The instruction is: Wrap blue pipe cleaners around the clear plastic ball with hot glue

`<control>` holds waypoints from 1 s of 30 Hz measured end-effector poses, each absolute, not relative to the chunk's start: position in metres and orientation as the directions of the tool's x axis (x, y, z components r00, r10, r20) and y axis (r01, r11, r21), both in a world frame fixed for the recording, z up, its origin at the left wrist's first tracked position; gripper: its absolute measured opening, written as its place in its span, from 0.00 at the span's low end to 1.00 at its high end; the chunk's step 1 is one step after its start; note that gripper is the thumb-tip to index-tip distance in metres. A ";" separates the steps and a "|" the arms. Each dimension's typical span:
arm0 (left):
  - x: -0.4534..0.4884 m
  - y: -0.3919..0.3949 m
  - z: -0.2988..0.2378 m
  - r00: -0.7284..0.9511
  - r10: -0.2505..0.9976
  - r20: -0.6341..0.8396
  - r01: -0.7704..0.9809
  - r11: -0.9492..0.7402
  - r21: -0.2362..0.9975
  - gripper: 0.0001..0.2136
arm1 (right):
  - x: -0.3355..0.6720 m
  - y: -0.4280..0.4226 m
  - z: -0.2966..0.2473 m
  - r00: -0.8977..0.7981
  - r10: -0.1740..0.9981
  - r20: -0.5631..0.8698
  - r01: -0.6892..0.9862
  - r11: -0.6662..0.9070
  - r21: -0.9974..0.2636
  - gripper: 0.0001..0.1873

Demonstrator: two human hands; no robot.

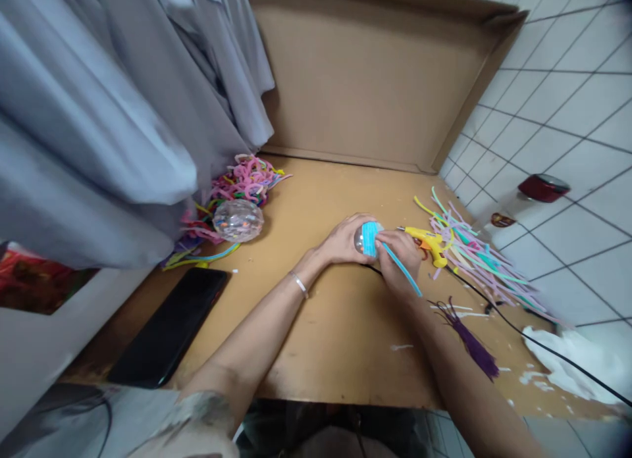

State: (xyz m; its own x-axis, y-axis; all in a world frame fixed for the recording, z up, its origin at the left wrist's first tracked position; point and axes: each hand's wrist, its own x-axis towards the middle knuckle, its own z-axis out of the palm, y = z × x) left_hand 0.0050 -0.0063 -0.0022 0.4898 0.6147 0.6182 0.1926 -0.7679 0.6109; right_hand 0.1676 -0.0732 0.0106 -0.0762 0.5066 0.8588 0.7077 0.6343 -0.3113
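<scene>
Near the middle of the table, my left hand (348, 239) is wrapped round a small clear rounded container (359, 241). A band of blue strips (369, 237) covers part of its side. My right hand (399, 257) pinches a blue pipe cleaner (405, 274) against that band, and the loose end trails toward my right wrist. Just right of this hand lies a yellow glue gun (428, 242), its nozzle pointing left and its black cord (523, 339) running off to the lower right. My left fingertips are partly hidden behind the container.
Loose pastel pipe cleaners (484, 254) spread along the tiled wall. A purple bundle (471, 346) and white tissue (573, 366) lie nearer. To the left are a clear faceted ball (238, 221), tangled pipe cleaners (251, 178), a black phone (170, 326) and a grey curtain (123, 102). Cardboard (370, 76) stands behind.
</scene>
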 end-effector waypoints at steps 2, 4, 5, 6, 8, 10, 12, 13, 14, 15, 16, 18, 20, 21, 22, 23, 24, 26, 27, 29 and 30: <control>0.005 -0.006 -0.002 0.497 0.613 0.615 0.192 -0.768 0.611 0.38 | 0.168 -0.071 0.008 -0.113 0.473 0.874 0.718 0.647 -0.258 0.07; 0.004 -0.006 -0.002 0.502 0.609 0.614 0.190 -0.771 0.608 0.37 | 0.168 -0.070 0.007 -0.133 0.448 0.884 0.728 0.650 -0.220 0.06; 0.004 -0.006 -0.002 0.503 0.602 0.620 0.183 -0.775 0.605 0.37 | 0.167 -0.070 0.006 -0.141 0.441 0.887 0.730 0.651 -0.207 0.05; 0.004 -0.005 -0.003 0.503 0.595 0.627 0.175 -0.781 0.600 0.36 | 0.167 -0.070 0.006 -0.145 0.436 0.888 0.731 0.652 -0.200 0.05; 0.005 -0.004 -0.004 0.502 0.576 0.645 0.156 -0.794 0.587 0.36 | 0.167 -0.070 0.006 -0.156 0.431 0.889 0.728 0.659 -0.191 0.05; 0.005 -0.003 -0.005 0.502 0.565 0.654 0.140 -0.800 0.583 0.35 | 0.167 -0.070 0.006 -0.169 0.430 0.887 0.723 0.666 -0.185 0.05; 0.005 -0.003 -0.005 0.505 0.563 0.654 0.128 -0.798 0.589 0.34 | 0.167 -0.071 0.007 -0.186 0.433 0.882 0.716 0.674 -0.180 0.06; 0.004 -0.003 -0.005 0.504 0.563 0.655 0.122 -0.797 0.591 0.35 | 0.168 -0.072 0.008 -0.196 0.441 0.876 0.711 0.679 -0.184 0.07; 0.004 -0.003 -0.004 0.503 0.560 0.658 0.115 -0.798 0.591 0.35 | 0.168 -0.073 0.009 -0.202 0.450 0.870 0.701 0.687 -0.192 0.09; 0.004 -0.004 -0.003 0.503 0.552 0.665 0.106 -0.803 0.586 0.35 | 0.168 -0.075 0.011 -0.203 0.459 0.865 0.688 0.696 -0.208 0.11; 0.004 -0.006 -0.003 0.505 0.539 0.674 0.099 -0.812 0.575 0.35 | 0.168 -0.076 0.012 -0.191 0.472 0.861 0.673 0.701 -0.235 0.12; 0.005 -0.009 -0.001 0.523 0.506 0.686 0.098 -0.835 0.541 0.35 | 0.171 -0.077 0.013 -0.115 0.516 0.849 0.642 0.691 -0.333 0.13; 0.006 -0.013 -0.001 0.546 0.483 0.684 0.122 -0.854 0.506 0.35 | 0.176 -0.074 0.013 0.018 0.594 0.804 0.610 0.630 -0.480 0.12; 0.007 -0.014 -0.001 0.552 0.481 0.681 0.140 -0.859 0.493 0.36 | 0.178 -0.072 0.011 0.086 0.644 0.760 0.589 0.583 -0.560 0.13; 0.007 -0.015 -0.002 0.555 0.480 0.679 0.156 -0.862 0.482 0.36 | 0.181 -0.069 0.008 0.143 0.695 0.705 0.563 0.528 -0.635 0.15; 0.007 -0.016 -0.004 0.553 0.476 0.684 0.168 -0.867 0.469 0.37 | 0.184 -0.065 0.005 0.186 0.742 0.644 0.533 0.474 -0.701 0.19; 0.007 -0.016 -0.006 0.550 0.466 0.693 0.174 -0.876 0.450 0.37 | 0.186 -0.062 0.001 0.200 0.790 0.580 0.494 0.430 -0.755 0.23; 0.007 -0.017 -0.010 0.543 0.424 0.725 0.179 -0.902 0.393 0.36 | 0.189 -0.055 -0.006 0.211 0.869 0.447 0.403 0.340 -0.850 0.30; 0.007 -0.018 -0.012 0.545 0.397 0.738 0.181 -0.916 0.359 0.36 | 0.190 -0.053 -0.009 0.206 0.898 0.389 0.360 0.299 -0.883 0.33; 0.007 -0.020 -0.015 0.553 0.360 0.751 0.194 -0.933 0.304 0.35 | 0.190 -0.051 -0.013 0.192 0.929 0.315 0.284 0.255 -0.924 0.36; 0.007 -0.022 -0.016 0.559 0.352 0.751 0.209 -0.936 0.283 0.35 | 0.189 -0.051 -0.014 0.174 0.938 0.299 0.260 0.249 -0.933 0.37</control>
State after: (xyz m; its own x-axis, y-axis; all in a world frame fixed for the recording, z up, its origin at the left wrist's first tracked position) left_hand 0.0072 -0.0218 -0.0156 0.5585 0.3518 0.7512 0.2089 -0.9361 0.2830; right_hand 0.1889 -0.0511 -0.0141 0.1737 0.9382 0.2992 0.2603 0.2493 -0.9328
